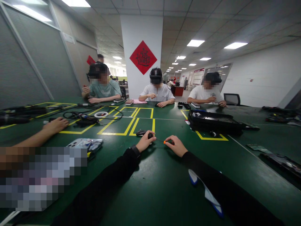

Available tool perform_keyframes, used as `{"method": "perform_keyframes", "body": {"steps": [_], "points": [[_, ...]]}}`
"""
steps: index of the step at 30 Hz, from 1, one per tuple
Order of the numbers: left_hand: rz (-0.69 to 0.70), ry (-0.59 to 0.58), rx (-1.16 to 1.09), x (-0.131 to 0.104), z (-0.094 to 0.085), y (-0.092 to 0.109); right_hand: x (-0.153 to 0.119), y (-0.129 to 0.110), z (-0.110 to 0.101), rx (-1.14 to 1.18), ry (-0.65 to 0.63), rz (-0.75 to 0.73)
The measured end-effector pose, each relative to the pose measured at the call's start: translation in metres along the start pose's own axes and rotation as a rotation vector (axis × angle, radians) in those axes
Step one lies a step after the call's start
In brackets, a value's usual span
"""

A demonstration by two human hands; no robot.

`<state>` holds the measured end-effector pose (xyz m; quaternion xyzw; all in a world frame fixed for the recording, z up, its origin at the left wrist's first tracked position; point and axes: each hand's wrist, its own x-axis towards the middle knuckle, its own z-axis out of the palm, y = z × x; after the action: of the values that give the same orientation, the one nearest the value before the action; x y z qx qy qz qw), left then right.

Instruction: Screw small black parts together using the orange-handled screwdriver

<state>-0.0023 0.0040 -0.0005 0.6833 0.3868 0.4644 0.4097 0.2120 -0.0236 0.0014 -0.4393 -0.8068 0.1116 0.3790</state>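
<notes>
My right hand [176, 145] is closed around the black and orange handle of what looks like a screwdriver [164, 142], just above the green table. Its thin dark shaft runs left to my left hand [145, 142]. There my fingers pinch a small black piece [150, 136] at the shaft's far end; its kind is too small to make out. Just behind my left hand lies a shiny black object [141, 133]. A white and blue flat piece [193, 177] shows beside my right sleeve, partly hidden by it.
Yellow tape outlines [125, 134] mark the green table [150, 188]. An open black case [216, 121] stands at right, with electronic parts [282, 161] beyond. Cables and a white coil [101, 115] lie at left, near a co-worker's hand [56, 124]. Three people sit opposite.
</notes>
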Motion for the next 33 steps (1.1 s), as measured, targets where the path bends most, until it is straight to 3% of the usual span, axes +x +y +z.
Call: {"method": "perform_keyframes", "body": {"steps": [8, 14, 33], "points": [[0.014, -0.005, -0.019, 0.0027, -0.0016, -0.0037, 0.0023, 0.0009, 0.0005, 0.0, -0.024, -0.057], [0.019, -0.005, -0.009, 0.0042, -0.0015, -0.0078, -0.0006, -0.0023, -0.0008, 0.032, -0.043, 0.011], [-0.008, 0.01, -0.043, 0.003, -0.0005, -0.006, 0.0011, 0.0016, 0.0011, -0.032, -0.069, -0.027]]}}
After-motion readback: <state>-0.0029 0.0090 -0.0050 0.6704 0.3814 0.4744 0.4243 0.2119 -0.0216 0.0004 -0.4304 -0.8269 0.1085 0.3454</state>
